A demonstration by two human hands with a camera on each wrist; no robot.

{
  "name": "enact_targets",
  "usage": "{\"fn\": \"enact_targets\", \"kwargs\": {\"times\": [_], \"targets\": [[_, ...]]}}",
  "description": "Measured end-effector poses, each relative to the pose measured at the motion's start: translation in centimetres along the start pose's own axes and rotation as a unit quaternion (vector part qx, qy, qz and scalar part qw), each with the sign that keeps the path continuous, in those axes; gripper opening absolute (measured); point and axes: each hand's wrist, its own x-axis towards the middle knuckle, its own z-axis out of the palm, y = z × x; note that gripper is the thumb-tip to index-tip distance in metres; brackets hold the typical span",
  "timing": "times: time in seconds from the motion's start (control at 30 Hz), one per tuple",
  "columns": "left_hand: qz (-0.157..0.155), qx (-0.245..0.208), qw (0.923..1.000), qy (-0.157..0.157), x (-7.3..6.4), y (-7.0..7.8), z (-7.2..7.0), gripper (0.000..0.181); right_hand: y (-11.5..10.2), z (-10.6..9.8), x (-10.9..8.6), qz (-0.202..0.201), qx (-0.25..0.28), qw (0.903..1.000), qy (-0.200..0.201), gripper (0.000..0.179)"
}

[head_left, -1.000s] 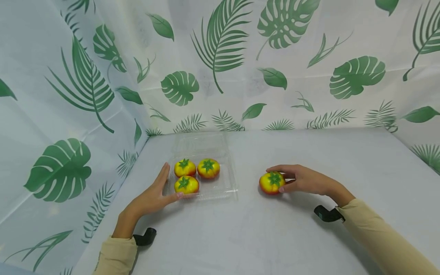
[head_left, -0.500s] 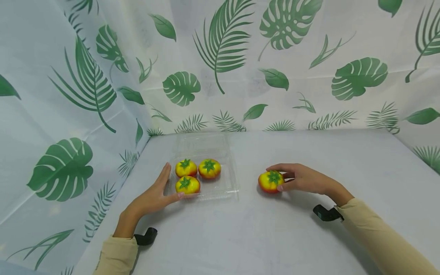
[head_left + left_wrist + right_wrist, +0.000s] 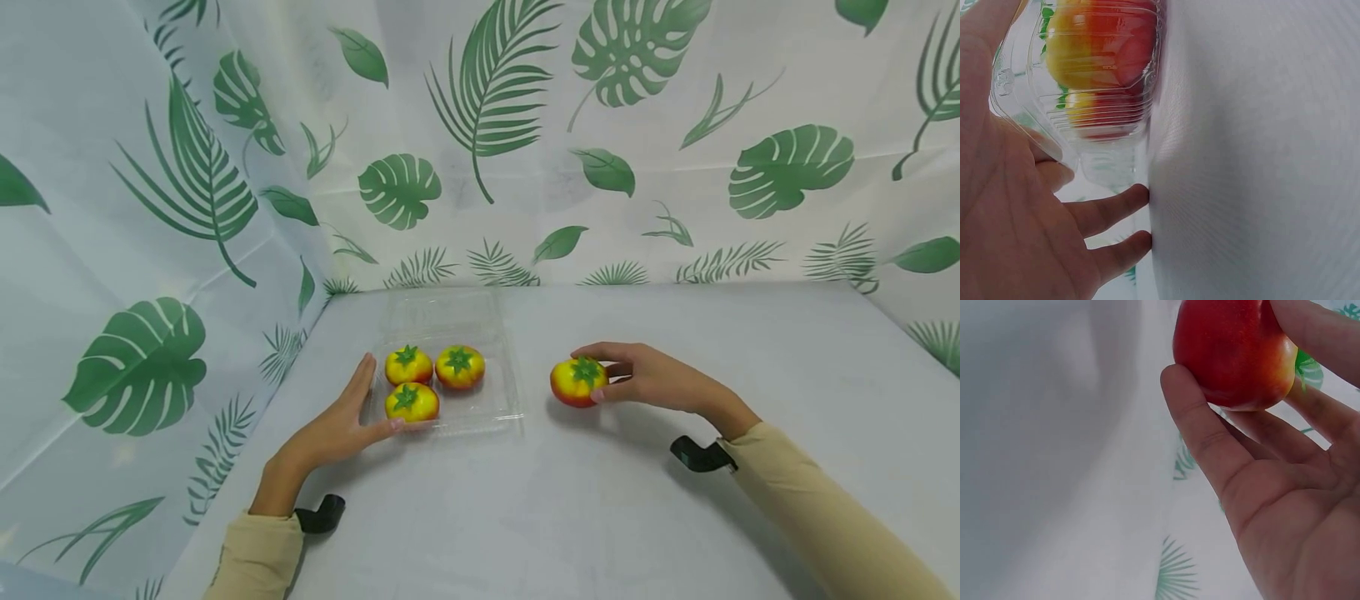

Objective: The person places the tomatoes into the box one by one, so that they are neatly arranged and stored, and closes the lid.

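Observation:
My right hand [image 3: 660,379] holds a red and yellow toy tomato [image 3: 576,385] with a green star-shaped calyx, pinched between thumb and fingertips just above the table. The right wrist view shows its glossy red underside [image 3: 1229,356]. To the left lies a clear plastic clamshell box [image 3: 487,400], its lid folded back. Inside are three like tomatoes: one at the back left [image 3: 408,367], another at the back right [image 3: 460,369], the third in front [image 3: 412,404]. My left hand [image 3: 330,429] spreads around the box's front left corner, thumb along the front, fingers along the side.
A white cloth covers the table [image 3: 480,517]. Leaf-printed curtains [image 3: 517,208] rise behind it and along the left side. The open lid [image 3: 442,310] reaches back close to the rear curtain. Black wrist cameras sit at both cuffs.
My right hand has lifted the tomato slightly off the table and moved it a little left, toward the box. The left hand stays at the box.

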Motion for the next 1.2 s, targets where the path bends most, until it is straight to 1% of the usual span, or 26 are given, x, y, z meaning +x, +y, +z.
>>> {"fn": "enact_targets", "kwargs": {"times": [0.23, 0.57, 0.83, 0.97, 1.2], "targets": [[0.004, 0.002, 1.0000, -0.001, 0.1, 0.0, 0.0, 0.123, -0.9, 0.2, 1.3, -0.009, 0.005, 0.9999, 0.005, 0.058], [0.001, 0.001, 1.0000, -0.004, 0.0, 0.1, -0.1, 0.122, -3.2, 1.4, 3.6, -0.028, 0.027, 0.9993, 0.003, 0.058], [0.004, 0.000, 1.0000, -0.006, 0.0, 0.2, -0.1, 0.122, -4.2, 2.5, 5.3, -0.025, 0.048, 0.9985, 0.003, 0.058], [0.002, 0.004, 1.0000, -0.006, 0.0, 0.1, 0.0, 0.122, -4.7, 3.0, 5.8, -0.030, 0.059, 0.9978, 0.002, 0.058], [0.002, 0.004, 1.0000, -0.004, 0.0, 0.1, -0.1, 0.122, -5.6, 3.9, 6.5, -0.039, 0.063, 0.9972, 0.007, 0.058]]}}
